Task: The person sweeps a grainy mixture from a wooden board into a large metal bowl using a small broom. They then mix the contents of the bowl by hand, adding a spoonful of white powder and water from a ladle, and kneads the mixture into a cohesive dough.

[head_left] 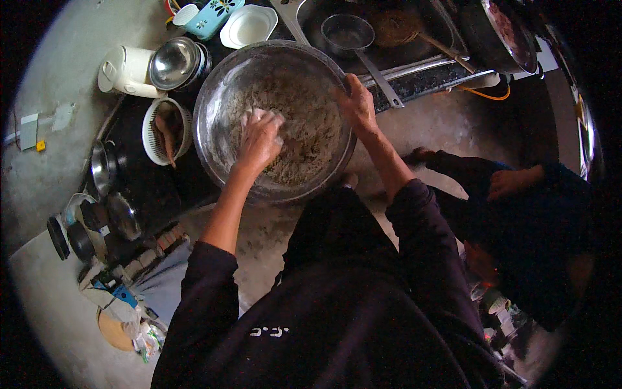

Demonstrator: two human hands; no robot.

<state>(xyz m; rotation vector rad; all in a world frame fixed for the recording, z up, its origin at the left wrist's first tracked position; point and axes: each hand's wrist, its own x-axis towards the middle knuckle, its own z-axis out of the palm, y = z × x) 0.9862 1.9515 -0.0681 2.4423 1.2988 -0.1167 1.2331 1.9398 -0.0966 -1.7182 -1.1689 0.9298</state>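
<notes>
A large metal bowl stands before me on the corner of a black counter, its near side jutting over the floor. Inside lies a brownish, crumbly floury mixture, with pale flour smeared up the left wall. My left hand is down in the bowl at the left of this mixture. White flour coats its bent fingers, and whether they close on any of it cannot be made out. At the right, my right hand grips the bowl's rim, slightly blurred, with some fingers on the inner side.
A long-handled pan and a wok are at the back right. Left stand a white kettle, stacked metal bowls and a white basket. Another person in dark clothes is close on my right.
</notes>
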